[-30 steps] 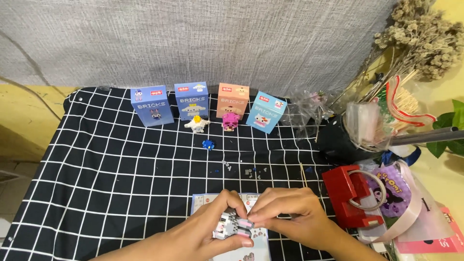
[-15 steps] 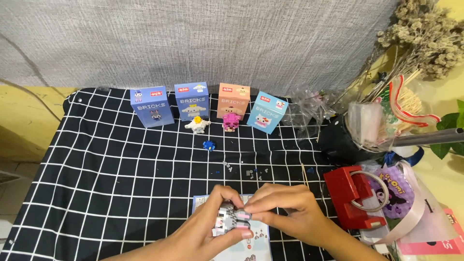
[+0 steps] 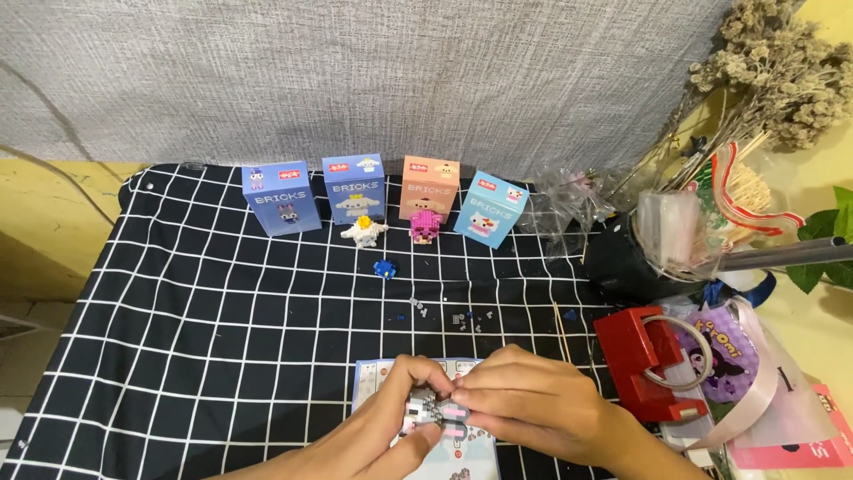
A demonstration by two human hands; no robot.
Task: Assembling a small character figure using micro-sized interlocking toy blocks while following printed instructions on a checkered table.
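Both my hands meet low over the near edge of the worktop (image 3: 178, 356), and between them sits a small grey, white and pink brick figure (image 3: 433, 414). My left hand (image 3: 373, 440) cups it from below with thumb and fingers closed round its side; my right hand (image 3: 524, 409) comes over the top, fingertips pinched tight on its upper edge. So each grip is closed on the figure, with no gap that I can see

The risk, as I judge it, is pressure: a figure built of tiny bricks can split if I squeeze unevenly, and loose bits would drop onto the instruction sheet (image 3: 382, 378) just beneath my hands, or roll onto the black checked cloth where dark pieces vanish. A slip of the right fingertips could also flick a brick toward the scattered loose bricks (image 3: 458, 317) just beyond my hands, mixing them. Farther off stand four boxes (image 3: 283, 197), with a white figure (image 3: 363, 233) and a pink figure (image 3: 424, 226) before them, and a blue piece (image 3: 384, 268) nearer me; well clear of any knock

Much is hidden: my fingers cover most of the figure, so its shape and which brick I press are unclear. The sheet is largely under my hands and cut off below. The red holder (image 3: 641, 360) to my right is partly masked by clutter
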